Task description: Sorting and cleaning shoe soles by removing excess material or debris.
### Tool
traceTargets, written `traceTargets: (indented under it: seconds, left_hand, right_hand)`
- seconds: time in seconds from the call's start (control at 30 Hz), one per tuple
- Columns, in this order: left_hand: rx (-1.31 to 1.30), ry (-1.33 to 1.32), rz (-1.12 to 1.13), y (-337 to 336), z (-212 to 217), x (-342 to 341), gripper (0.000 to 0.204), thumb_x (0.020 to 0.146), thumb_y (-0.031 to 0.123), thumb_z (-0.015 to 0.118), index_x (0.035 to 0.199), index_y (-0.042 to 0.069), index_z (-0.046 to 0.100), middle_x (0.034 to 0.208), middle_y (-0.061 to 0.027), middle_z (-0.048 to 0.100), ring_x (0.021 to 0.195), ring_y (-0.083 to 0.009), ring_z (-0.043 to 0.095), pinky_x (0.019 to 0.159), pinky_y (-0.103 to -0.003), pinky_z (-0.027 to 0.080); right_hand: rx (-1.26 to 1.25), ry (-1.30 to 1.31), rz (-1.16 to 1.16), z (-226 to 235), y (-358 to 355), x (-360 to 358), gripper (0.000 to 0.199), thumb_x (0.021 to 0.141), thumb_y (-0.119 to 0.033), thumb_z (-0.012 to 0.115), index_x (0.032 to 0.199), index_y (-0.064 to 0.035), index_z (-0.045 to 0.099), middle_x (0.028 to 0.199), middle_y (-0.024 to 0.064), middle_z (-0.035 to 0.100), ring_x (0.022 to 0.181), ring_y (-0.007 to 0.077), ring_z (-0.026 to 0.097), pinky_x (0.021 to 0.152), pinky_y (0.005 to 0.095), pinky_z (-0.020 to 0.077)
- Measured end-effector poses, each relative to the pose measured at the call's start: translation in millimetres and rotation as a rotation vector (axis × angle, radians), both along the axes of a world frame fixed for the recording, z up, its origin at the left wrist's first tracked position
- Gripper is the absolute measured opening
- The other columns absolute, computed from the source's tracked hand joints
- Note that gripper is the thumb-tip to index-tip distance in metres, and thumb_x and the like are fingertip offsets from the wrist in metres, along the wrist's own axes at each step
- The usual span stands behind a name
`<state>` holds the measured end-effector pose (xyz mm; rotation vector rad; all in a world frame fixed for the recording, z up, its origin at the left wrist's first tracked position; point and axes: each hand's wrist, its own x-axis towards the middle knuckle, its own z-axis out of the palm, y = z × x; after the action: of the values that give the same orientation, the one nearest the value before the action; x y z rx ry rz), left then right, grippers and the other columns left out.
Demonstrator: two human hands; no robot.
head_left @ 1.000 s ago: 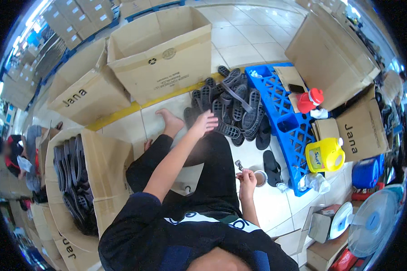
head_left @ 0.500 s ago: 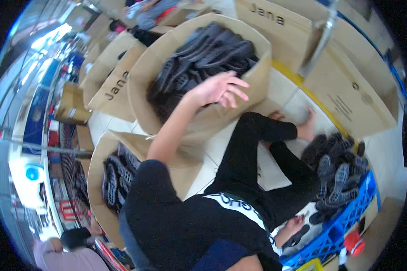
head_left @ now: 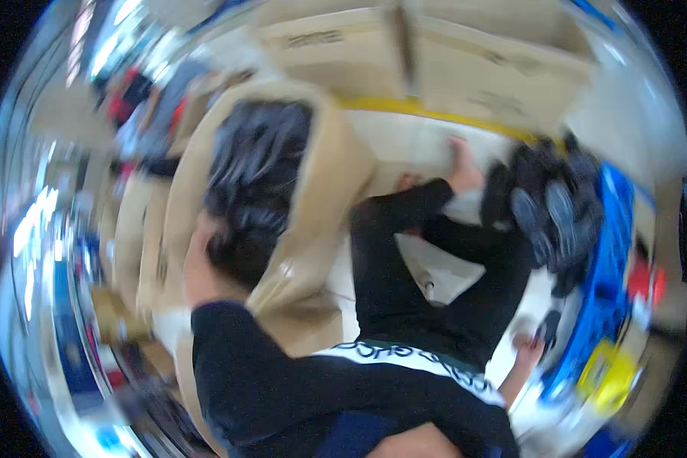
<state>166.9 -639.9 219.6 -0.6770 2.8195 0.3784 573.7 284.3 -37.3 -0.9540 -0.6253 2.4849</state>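
Observation:
My left hand (head_left: 208, 233) reaches into a tall cardboard box (head_left: 332, 164) at the left, by the near end of a heap of dark shoe soles (head_left: 259, 156). Motion blurs it and the soles partly hide its fingers, so whether it grips one does not show. Low at the right, my right hand (head_left: 528, 351) is near the floor beside a small dark sole (head_left: 548, 330). Its fingers are smeared too, and I cannot tell whether they touch that sole. More black and grey soles (head_left: 561, 214) lie piled beyond it.
A blue plastic crate (head_left: 599, 282) runs along the right side, with a yellow object (head_left: 609, 375) and a red object (head_left: 647, 284) beyond it. Large cardboard boxes (head_left: 496, 72) stand at the back behind a yellow floor line (head_left: 435, 113). Another person (head_left: 172, 88) is at the far left.
My left hand has gone from above the box, fingers spread, down into its near left side. The view has turned, moving the box left. My right hand remains low at the right.

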Motion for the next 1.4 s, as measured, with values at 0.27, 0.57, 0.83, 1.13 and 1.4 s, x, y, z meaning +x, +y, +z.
traceTargets:
  seconds: [0.27, 0.57, 0.83, 1.13, 1.4]
  left_hand:
    - [0.337, -0.04, 0.506, -73.7, -4.2, 78.1, 0.08, 0.066, 0.025, 0.08, 0.131, -0.002, 0.042, 0.118, -0.0205, 0.056, 0.102, -0.0399, 0.056, 0.083, -0.054, 0.047]
    - [0.658, 0.149, 0.188, 26.9, 88.0, 53.6, 0.018, 0.084, 0.028, 0.061, 0.087, 0.011, 0.059, 0.078, -0.001, 0.057, 0.068, -0.0121, 0.05, 0.061, -0.028, 0.042]
    - [0.326, 0.615, -0.369, 233.6, 210.2, 78.6, 0.073, 0.074, 0.008, 0.065, 0.138, 0.001, 0.03, 0.113, -0.0096, 0.053, 0.092, -0.0194, 0.053, 0.083, -0.031, 0.043]
    - [-0.016, 0.035, -1.079, 406.4, 85.4, 113.9, 0.022, 0.081, 0.0, 0.052, 0.101, 0.008, 0.059, 0.142, -0.0138, 0.041, 0.132, -0.0356, 0.036, 0.111, -0.041, 0.024]
    - [0.204, -0.322, -1.328, 438.2, 2.8, 149.2, 0.051, 0.073, -0.007, 0.053, 0.118, 0.015, 0.06, 0.142, -0.0128, 0.04, 0.135, -0.0332, 0.031, 0.112, -0.05, 0.019]
  right_hand:
    - [0.342, -0.812, -0.207, -5.6, -45.9, -2.0, 0.033, 0.085, -0.031, 0.063, 0.099, -0.0024, 0.058, 0.081, 0.0054, 0.059, 0.066, 0.0135, 0.057, 0.056, 0.0261, 0.0503]
    - [1.096, -1.297, -0.002, -35.4, -20.3, 22.3, 0.02, 0.08, -0.018, 0.064, 0.085, 0.0012, 0.065, 0.078, 0.0186, 0.066, 0.071, 0.0313, 0.065, 0.065, 0.0382, 0.05]
    - [1.132, -1.303, 0.181, -58.8, 1.3, 27.2, 0.021, 0.08, -0.02, 0.064, 0.086, 0.0001, 0.067, 0.081, 0.019, 0.067, 0.077, 0.0354, 0.065, 0.069, 0.0402, 0.0511]
    - [1.108, -1.344, 0.308, -74.9, -6.3, 34.9, 0.021, 0.079, -0.017, 0.067, 0.086, 0.0026, 0.068, 0.079, 0.02, 0.067, 0.074, 0.0338, 0.067, 0.068, 0.0388, 0.0522]
    - [1.115, -1.238, 0.175, -79.1, -4.9, 58.9, 0.022, 0.079, -0.02, 0.066, 0.083, 0.0013, 0.068, 0.074, 0.0161, 0.068, 0.066, 0.0272, 0.067, 0.063, 0.0372, 0.0516]
